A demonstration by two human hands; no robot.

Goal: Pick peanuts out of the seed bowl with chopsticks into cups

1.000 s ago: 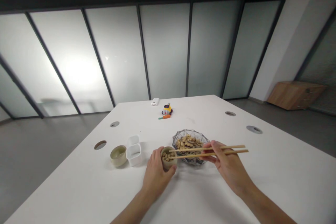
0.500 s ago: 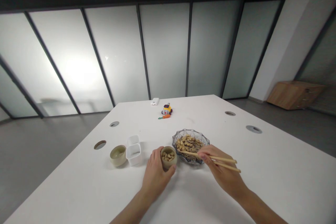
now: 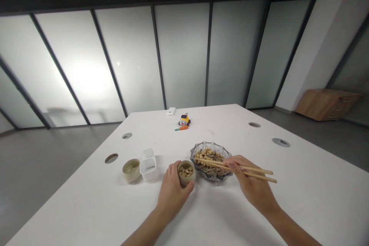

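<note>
Left hand (image 3: pixel 173 189): half-curled, thumb and fingers around the left side of the small cup (image 3: pixel 187 181).
Small cup: upright on the white tabletop (image 3: pixel 86 207), shelled-looking nuts (image 3: pixel 186 171) inside; just left of the glass bowl.
Right hand (image 3: pixel 250 181): fingers closed on a pair of chopsticks (image 3: pixel 261 170), back ends pointing right.
Chopstick tips: in the glass bowl (image 3: pixel 215 179), over the peanuts; cannot tell whether they pinch one.
Bowl contents: peanuts (image 3: pixel 206 153) mostly at the left and back, dark striped seeds (image 3: pixel 216 171) at the front and right.
Second cup (image 3: pixel 132 177): upright, well left of the left hand, beside the front white tub (image 3: pixel 148 174).
Rear white tub (image 3: pixel 148 153): directly behind the front one.
Toy carrot (image 3: pixel 182 127): orange, lying just in front of the yellow-and-grey toy car (image 3: pixel 184 120).
White block (image 3: pixel 171 111): near the far edge.
Backdrop: frosted glass panels (image 3: pixel 183 57).
</note>
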